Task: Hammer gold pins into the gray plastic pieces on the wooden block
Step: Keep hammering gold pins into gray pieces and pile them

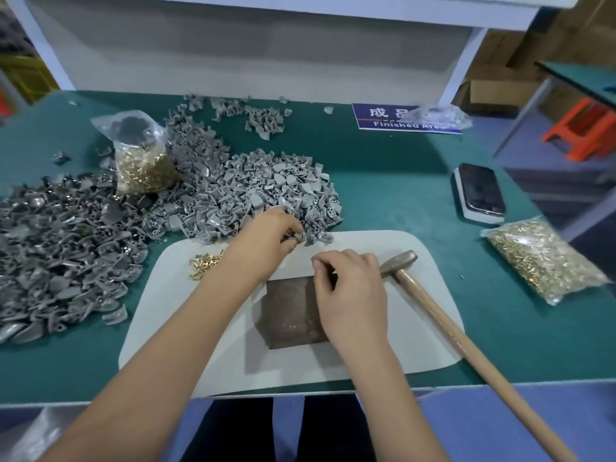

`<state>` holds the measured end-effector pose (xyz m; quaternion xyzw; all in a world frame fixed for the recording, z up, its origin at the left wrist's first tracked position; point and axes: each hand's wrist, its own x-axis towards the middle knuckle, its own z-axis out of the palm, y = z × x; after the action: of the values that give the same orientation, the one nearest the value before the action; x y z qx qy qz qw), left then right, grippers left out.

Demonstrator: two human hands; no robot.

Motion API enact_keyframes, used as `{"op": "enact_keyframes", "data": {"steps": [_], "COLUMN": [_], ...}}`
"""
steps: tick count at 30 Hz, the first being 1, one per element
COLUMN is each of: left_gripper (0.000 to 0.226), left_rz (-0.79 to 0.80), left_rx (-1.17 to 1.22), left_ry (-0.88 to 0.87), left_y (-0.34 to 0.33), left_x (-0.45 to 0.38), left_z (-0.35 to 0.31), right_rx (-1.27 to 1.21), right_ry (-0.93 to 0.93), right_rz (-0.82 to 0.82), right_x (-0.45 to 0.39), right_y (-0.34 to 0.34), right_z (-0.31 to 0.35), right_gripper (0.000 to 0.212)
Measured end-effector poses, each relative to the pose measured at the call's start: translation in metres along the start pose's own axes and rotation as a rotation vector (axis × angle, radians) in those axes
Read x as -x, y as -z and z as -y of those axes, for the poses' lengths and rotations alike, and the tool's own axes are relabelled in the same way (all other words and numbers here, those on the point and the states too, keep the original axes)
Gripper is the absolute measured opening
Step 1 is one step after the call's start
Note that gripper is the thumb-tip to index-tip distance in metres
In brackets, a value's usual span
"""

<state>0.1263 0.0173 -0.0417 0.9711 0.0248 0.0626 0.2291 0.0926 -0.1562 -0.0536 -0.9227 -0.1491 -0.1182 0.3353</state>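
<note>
head view of a green workbench (383,181) with a white mat (186,328) at its near edge. the left hand (266,241) reaches to the near rim of the heap of gray plastic pieces (260,191), its fingers curled together around one or more pieces; exactly what it grips is partly hidden. the right hand (350,295) lies over the far right part of the dark wooden block (286,311), thumb and forefinger pinched together; whether a pin sits between them cannot be told. a small scatter of loose gold pins (203,263) lies on the mat left of the left forearm. the hammer (400,261) rests unheld on the mat just right of the right hand, its wooden handle running off the near edge. a second, darker heap of pieces (66,255) covers the left side; one bag of pins (143,161) stands open among the heaps, another bag (546,258) lies at right near a phone (480,191).

risks, as judged: no piece is seen on the block yet, so a piece set crooked would let the pin bend or skip under the blow. the overhanging handle could be knocked down by the right forearm. the left forearm, passing close above the loose pins, may sweep them off the mat.
</note>
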Motion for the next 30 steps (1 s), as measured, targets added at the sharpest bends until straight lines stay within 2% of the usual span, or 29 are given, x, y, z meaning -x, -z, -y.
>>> {"op": "enact_keyframes", "data": {"steps": [5, 8, 12, 17, 19, 22, 25, 27, 30], "left_gripper": [0.031, 0.036, 0.045, 0.026, 0.022, 0.018, 0.025, 0.023, 0.006], "left_rz": [0.017, -0.086, -0.223, -0.332, -0.37, -0.423, -0.539, -0.596, -0.589], "left_rx": [0.025, 0.085, 0.352, 0.889, 1.021, 1.039, 1.026, 0.966, 0.869], "left_ry": [-0.022, -0.033, 0.023, 0.08, 0.109, 0.16, 0.155, 0.12, 0.191], "left_y": [0.003, -0.001, -0.006, -0.007, -0.01, -0.017, -0.014, -0.006, 0.004], "left_x": [-0.001, 0.004, 0.02, 0.056, 0.073, 0.095, 0.116, 0.127, 0.141], "left_z": [0.0, 0.004, 0.006, 0.003, 0.003, 0.01, 0.025, 0.037, 0.053], "right_rx": [0.002, 0.011, 0.0, 0.005, 0.016, 0.09, 0.199, 0.171, -0.004], "right_ry": [-0.012, -0.011, 0.005, 0.009, 0.011, 0.018, 0.062, 0.095, 0.139], "right_rz": [0.008, 0.004, 0.0, 0.021, 0.012, 0.003, 0.019, 0.056, 0.167], "right_x": [0.0, 0.0, 0.0, 0.001, 0.0, 0.0, 0.0, -0.003, -0.004], "right_y": [0.0, 0.0, 0.0, 0.002, 0.003, 0.005, 0.006, 0.002, -0.01], "right_z": [0.0, 0.0, -0.001, -0.002, 0.0, 0.004, 0.012, 0.022, 0.04], "right_gripper": [0.018, 0.018, 0.017, 0.018, 0.018, 0.018, 0.018, 0.018, 0.017]}}
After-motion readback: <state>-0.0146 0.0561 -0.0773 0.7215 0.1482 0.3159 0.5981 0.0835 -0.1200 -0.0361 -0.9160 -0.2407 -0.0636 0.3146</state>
